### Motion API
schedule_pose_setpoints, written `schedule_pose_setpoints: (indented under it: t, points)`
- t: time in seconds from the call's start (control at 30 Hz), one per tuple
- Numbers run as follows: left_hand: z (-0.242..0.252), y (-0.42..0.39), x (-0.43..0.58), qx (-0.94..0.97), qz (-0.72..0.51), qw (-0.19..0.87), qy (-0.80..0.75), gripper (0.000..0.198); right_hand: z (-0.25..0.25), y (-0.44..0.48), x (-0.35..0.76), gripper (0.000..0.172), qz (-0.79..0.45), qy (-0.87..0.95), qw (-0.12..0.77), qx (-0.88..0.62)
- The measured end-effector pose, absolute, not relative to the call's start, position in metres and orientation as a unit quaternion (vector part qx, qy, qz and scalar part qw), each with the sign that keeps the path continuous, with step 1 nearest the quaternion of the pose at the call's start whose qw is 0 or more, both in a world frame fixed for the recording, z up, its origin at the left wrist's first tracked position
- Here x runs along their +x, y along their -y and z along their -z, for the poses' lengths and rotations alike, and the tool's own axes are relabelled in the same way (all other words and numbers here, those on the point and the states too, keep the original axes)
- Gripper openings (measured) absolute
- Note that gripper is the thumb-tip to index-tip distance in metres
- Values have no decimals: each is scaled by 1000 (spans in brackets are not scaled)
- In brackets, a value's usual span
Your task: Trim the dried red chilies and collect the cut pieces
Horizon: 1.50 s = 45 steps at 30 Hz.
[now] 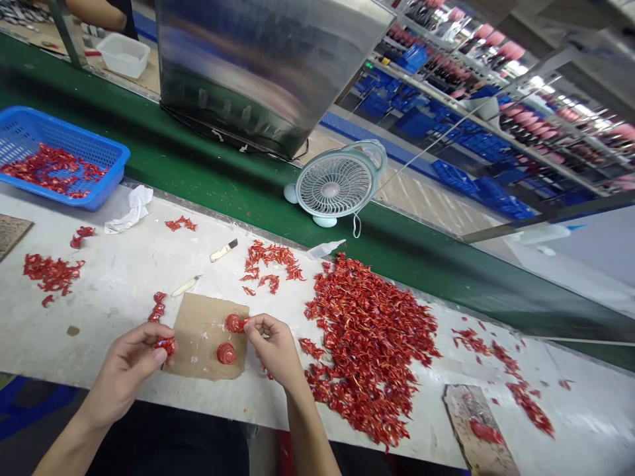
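My left hand (127,367) pinches a small shiny red piece (166,345) between thumb and fingers at the left edge of a cardboard sheet (198,330). Over the sheet's upper right corner, the fingertips of my right hand (272,344) close on another small red piece (244,324). That piece touches or lies close beside a round red part (233,322); which of the two I cannot tell. A second round red part (226,354) sits lower on the cardboard. Just beyond the left hand, several red pieces (157,307) lie in a short row.
A large heap of red pieces (367,344) covers the table to the right. Behind are a brush (223,250), a pointed tool (186,285), a squeeze bottle (325,248) and a fan (331,185). A blue basket (106,155) stands far left. Another person's arm (99,13) shows top left.
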<state>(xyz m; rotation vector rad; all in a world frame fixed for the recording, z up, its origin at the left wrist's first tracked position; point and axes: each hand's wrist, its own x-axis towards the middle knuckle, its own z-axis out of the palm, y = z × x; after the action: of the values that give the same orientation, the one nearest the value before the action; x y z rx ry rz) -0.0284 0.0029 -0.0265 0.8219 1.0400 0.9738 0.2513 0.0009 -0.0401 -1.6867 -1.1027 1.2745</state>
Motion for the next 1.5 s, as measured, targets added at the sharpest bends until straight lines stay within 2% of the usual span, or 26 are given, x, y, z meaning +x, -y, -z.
schedule_pose_setpoints:
  t: [0.2, 0.43, 0.53, 0.7, 0.93, 1.17, 1.5]
  points:
    - [14, -1, 4, 290, -357, 764, -452, 19, 38, 2, 251, 28, -589, 342, 417, -602]
    - [22, 1, 23, 334, -336, 761, -442, 14, 24, 12, 235, 27, -665, 215, 506, -505]
    - [21, 0, 25, 334, -335, 760, -446, 20, 19, 17, 229, 27, -672, 207, 515, -490]
    - [18, 0, 27, 335, -338, 758, -446, 32, 18, 24, 221, 25, -646, 256, 529, -487]
    - [22, 5, 31, 356, -356, 731, -461, 26, 7, 26, 208, 24, -606, 328, 490, -534]
    - [15, 6, 35, 367, -377, 703, -478, 23, 1, 27, 197, 18, -573, 326, 507, -555]
    - [24, 15, 40, 328, -386, 718, -478, 26, 2, 34, 196, 16, -523, 371, 496, -586]
